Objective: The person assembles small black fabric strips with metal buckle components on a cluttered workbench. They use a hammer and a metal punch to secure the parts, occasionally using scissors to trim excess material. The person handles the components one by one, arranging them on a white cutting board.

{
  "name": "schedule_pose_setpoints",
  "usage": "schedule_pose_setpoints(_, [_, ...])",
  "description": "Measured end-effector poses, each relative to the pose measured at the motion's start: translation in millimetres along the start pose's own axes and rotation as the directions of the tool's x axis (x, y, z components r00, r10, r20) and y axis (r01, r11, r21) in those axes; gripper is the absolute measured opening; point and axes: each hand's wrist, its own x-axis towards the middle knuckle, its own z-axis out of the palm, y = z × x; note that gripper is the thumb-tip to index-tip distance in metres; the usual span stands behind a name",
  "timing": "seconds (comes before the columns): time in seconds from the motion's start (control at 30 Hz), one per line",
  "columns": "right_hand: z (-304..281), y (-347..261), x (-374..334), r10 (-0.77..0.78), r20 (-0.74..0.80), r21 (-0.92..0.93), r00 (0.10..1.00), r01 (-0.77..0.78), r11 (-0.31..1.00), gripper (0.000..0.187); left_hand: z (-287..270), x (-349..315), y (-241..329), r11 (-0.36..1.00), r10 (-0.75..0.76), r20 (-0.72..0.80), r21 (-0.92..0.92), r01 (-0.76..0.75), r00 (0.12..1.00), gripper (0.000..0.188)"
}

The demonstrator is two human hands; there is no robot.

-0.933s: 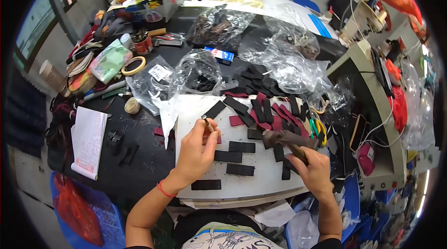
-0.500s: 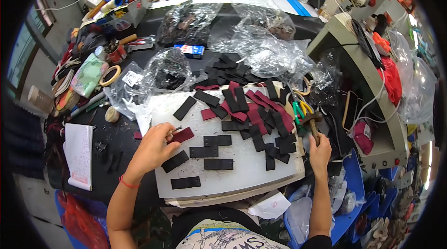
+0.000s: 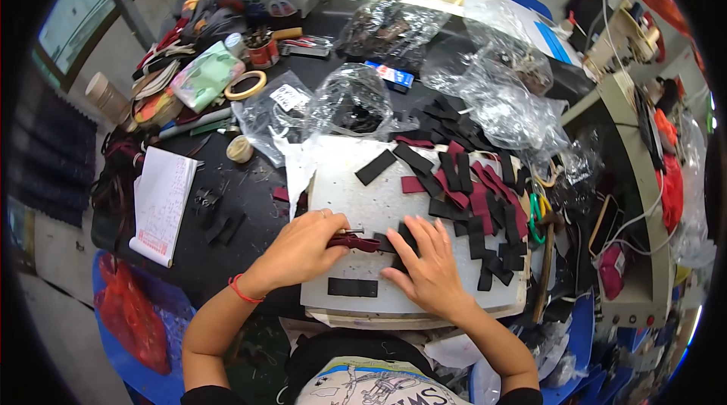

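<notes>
My left hand [image 3: 303, 250] is closed, pinching a maroon fabric strip [image 3: 360, 243] with a small metal rod [image 3: 352, 231] showing along its upper side. Its exact kind is hard to make out. Fingers spread, my right hand [image 3: 430, 268] lies over black strips [image 3: 401, 237] on the white board [image 3: 341, 178], partly covering them. A single black strip [image 3: 352, 287] lies flat near the board's front edge, below my left hand. Beside the board's right edge rests a hammer [image 3: 545, 265] with a wooden handle, away from both hands.
Black and maroon strips [image 3: 477, 200] lie heaped on the board's right half. A notepad [image 3: 165, 200], a tape roll [image 3: 246, 85] and a small round container [image 3: 239, 149] are at left. Clear plastic bags [image 3: 500, 94] cover the back. Green-handled scissors [image 3: 536, 215] lie at right.
My right hand has let go of the hammer at the right and moved left onto the black strips. The left hand still holds the maroon strip. The view has swung rightward across the picture.
</notes>
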Motion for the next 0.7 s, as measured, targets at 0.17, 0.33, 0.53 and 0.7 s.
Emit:
schedule_pose_setpoints(0.17, [7.3, -7.0, 0.8, 0.065, 0.007, 0.081, 0.998, -0.066, 0.995, 0.054, 13.8, -32.9, 6.9, 0.987, 0.128, -0.006, -0.097, -0.128, 0.992, 0.025])
schedule_pose_setpoints(0.33, [19.3, -26.2, 10.6, 0.077, -0.072, 0.030, 0.994, -0.075, 0.997, 0.048, 39.1, -36.9, 14.4, 0.988, 0.155, -0.023, -0.016, -0.155, 0.988, 0.025])
schedule_pose_setpoints(0.53, [36.7, -40.3, 30.9, 0.087, -0.056, 0.118, 0.995, -0.080, 0.990, 0.031, 23.0, -59.2, -17.0, 0.996, 0.014, -0.267, -0.083, -0.038, 0.964, 0.023])
schedule_pose_setpoints(0.7, [72.5, -101.5, 113.9, -0.055, -0.104, 0.401, 0.993, 0.092, 0.912, 0.028, -28.0, -101.8, -97.9, 0.910, -0.340, -0.642, -0.039, 0.413, 0.687, 0.037])
